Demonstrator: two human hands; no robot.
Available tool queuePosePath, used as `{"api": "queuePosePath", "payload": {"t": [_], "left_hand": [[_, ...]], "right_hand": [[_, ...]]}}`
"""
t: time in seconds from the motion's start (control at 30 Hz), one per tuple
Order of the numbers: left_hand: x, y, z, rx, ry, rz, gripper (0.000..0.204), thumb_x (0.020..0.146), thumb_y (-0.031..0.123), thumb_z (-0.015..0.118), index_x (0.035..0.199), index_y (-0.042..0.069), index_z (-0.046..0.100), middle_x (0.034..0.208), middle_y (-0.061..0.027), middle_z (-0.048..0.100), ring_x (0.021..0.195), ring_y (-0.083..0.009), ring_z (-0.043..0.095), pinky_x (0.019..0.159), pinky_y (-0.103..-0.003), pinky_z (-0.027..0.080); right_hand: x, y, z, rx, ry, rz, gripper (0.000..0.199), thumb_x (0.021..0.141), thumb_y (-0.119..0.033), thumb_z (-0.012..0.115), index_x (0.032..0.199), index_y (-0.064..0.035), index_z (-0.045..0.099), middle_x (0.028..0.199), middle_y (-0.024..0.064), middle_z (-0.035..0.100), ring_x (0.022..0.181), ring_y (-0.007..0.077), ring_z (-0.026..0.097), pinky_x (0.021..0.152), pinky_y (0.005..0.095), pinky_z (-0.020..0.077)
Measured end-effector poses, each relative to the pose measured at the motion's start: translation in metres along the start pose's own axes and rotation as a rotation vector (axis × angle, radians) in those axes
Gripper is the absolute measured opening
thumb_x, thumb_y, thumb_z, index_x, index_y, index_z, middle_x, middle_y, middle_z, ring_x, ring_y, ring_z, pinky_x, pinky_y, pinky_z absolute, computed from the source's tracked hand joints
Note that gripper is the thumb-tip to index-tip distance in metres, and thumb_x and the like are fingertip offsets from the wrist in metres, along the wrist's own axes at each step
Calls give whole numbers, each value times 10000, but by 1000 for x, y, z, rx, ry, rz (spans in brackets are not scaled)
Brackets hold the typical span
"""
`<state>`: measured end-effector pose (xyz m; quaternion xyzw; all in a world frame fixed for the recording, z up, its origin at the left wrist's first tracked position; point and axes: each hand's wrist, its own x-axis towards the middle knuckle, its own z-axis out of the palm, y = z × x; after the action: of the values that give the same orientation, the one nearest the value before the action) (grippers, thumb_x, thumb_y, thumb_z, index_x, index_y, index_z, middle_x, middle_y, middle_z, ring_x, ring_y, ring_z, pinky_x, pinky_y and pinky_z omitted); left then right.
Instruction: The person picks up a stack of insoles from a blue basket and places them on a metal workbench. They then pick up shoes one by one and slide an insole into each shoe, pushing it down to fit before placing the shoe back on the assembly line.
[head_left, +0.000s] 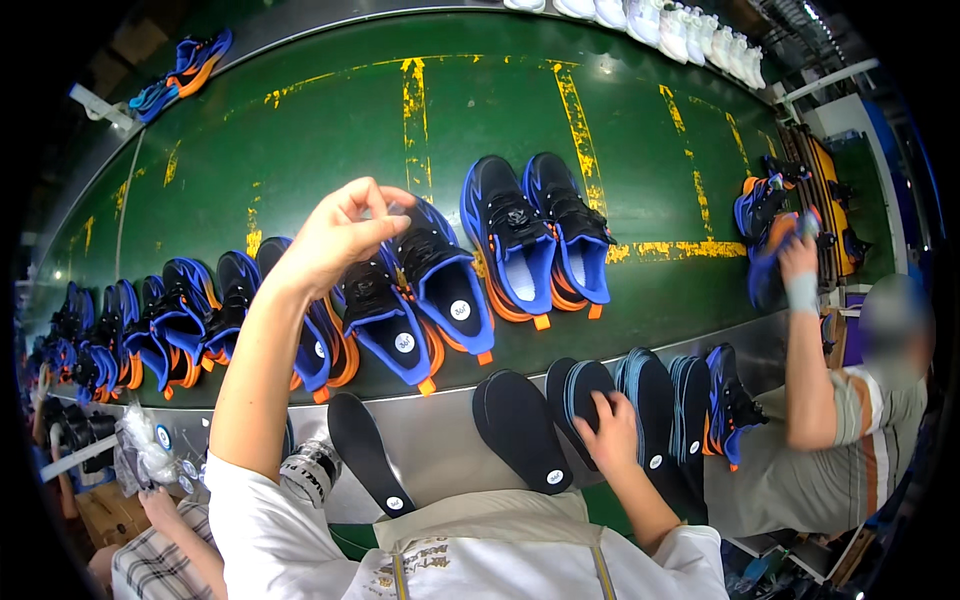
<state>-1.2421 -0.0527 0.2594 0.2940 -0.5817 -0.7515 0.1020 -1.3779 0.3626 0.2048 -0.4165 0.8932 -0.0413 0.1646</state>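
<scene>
Touches black, foot-shaped, foam-like insoles with part-spread right hand; likely light, bendy: grip edges. Holds left hand beyond insoles, narrow-fingered, grasp unclear.

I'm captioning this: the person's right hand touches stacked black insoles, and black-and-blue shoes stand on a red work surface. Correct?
The work surface is green, not red, as the head view shows; the right hand, insoles and black-and-blue shoes are as you say.

bright, even light | sheen on metal strip | edges bowed, corners black | co-worker's head blurred
</scene>
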Motion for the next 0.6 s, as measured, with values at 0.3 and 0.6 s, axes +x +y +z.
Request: {"api": "queuePosePath", "payload": {"t": [0.3, 0.6], "left_hand": [[32, -6, 94, 931, 19, 70, 303, 867, 281, 463, 999, 10, 432, 798, -195, 596, 757, -371, 588, 689, -432, 457], [79, -37, 112, 1187, 1, 334, 376, 843, 348, 482, 773, -15, 553, 703, -205, 590, 697, -367, 581, 648, -440, 464]], "right_hand": [[-59, 31, -20, 191, 133, 37, 431, 607, -178, 743, 945, -32, 518, 1092, 200, 454, 1020, 381, 459, 850, 427, 396], [86, -66, -138, 93, 401, -475, 125, 613, -112, 679, 693, -49, 605, 1058, 156, 564, 746, 259, 534, 658, 344, 443]]}}
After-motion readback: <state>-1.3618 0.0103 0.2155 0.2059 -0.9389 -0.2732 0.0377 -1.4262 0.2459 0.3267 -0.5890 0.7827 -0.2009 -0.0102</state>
